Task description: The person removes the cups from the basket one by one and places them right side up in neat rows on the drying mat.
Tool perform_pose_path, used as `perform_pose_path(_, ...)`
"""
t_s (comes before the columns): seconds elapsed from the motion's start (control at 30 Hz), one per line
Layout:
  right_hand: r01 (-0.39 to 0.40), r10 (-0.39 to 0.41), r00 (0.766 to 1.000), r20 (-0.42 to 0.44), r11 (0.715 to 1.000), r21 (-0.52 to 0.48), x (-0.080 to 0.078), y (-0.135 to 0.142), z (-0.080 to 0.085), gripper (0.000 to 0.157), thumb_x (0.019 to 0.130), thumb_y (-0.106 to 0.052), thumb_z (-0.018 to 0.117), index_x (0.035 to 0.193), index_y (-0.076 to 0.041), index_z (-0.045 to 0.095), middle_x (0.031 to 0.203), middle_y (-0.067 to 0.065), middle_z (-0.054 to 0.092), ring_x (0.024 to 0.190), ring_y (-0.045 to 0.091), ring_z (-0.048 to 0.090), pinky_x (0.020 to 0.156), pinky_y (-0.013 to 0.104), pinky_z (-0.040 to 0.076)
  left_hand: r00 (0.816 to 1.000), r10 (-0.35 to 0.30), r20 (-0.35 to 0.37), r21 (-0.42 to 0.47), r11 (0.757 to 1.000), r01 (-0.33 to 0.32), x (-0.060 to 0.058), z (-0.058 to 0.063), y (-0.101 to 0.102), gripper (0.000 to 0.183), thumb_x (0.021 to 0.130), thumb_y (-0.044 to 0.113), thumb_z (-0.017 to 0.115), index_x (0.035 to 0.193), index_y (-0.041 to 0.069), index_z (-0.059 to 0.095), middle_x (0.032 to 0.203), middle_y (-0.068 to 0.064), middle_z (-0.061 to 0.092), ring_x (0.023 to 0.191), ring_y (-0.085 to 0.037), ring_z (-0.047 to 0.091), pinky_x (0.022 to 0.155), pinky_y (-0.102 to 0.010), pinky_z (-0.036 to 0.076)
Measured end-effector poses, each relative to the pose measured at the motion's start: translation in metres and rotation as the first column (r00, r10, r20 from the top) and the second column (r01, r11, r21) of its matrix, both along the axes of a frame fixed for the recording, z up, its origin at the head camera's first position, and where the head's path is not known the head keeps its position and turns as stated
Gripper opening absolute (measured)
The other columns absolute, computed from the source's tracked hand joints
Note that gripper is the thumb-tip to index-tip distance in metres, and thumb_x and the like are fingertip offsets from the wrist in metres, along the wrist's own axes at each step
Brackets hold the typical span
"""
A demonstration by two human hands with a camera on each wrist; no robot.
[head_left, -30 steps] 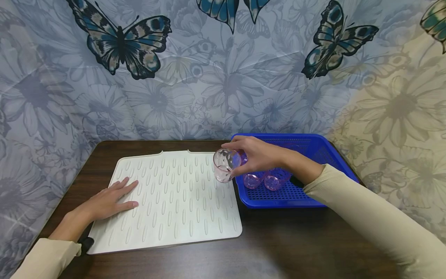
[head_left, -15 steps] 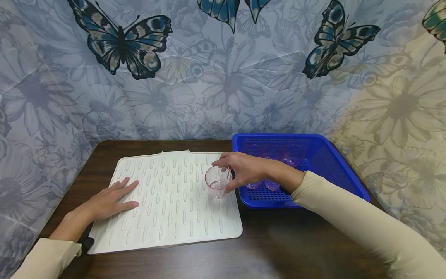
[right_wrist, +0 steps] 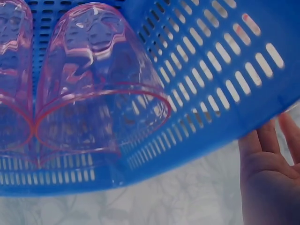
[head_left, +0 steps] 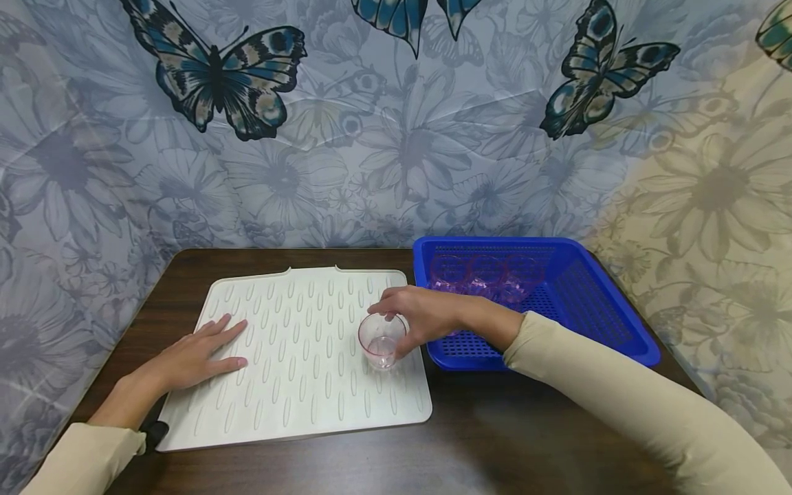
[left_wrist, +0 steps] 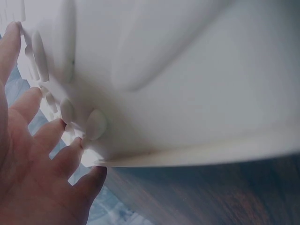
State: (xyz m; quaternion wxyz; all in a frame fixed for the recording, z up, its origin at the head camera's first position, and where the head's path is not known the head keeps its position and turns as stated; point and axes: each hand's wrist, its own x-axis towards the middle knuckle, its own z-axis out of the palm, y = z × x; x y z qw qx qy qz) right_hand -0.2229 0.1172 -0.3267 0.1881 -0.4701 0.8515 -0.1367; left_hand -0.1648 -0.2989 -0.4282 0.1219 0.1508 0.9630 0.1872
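Observation:
My right hand (head_left: pixel 427 315) holds a clear, pink-tinted drinking glass (head_left: pixel 379 344) by its side, thumb in front and fingers behind the rim. The glass has its mouth up, over the right part of a white ridged drying mat (head_left: pixel 291 392); whether its base touches the mat I cannot tell. Spread fingers of my left hand (head_left: pixel 185 359) rest on the mat's left side, and the left wrist view shows that hand (left_wrist: pixel 42 168) along the mat's edge. In the right wrist view the hand (right_wrist: pixel 269 171) is partly behind the basket wall, the held glass out of sight.
A blue plastic basket (head_left: pixel 594 344) stands right of the mat with several pink glasses (head_left: pixel 485 275) in it, some hidden by my right arm. In the right wrist view, a pink glass (right_wrist: pixel 98 70) is near its slotted wall. Beneath lies a dark wooden table (head_left: pixel 495 426).
My right hand has carried the glass from the basket's left edge leftward and down over the mat. Glasses at the basket's back have come into sight. The left hand has stayed put.

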Motion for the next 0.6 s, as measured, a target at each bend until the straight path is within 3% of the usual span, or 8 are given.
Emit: perform_pose_path(0.6, -0.008, 0.01, 0.999, -0.05, 0.999, 0.053, 0.0032, 0.0004, -0.004, 0.075, 0.076, -0.03, 0.086, 0.139, -0.003, 0.057, 0.128, 0.012, 0.062, 0.114, 0.023, 0.059, 0.099, 0.037, 0.049, 1.0, -0.001, -0.001, -0.005, 1.0, 0.001, 0.0003, 0.0008, 0.0008, 0.082, 0.092, 0.058, 0.06, 0.154, 0.009, 0.037, 0.157, -0.032, 0.024, 0.14, -0.058, 0.022, 0.104, -0.076, 0.02)
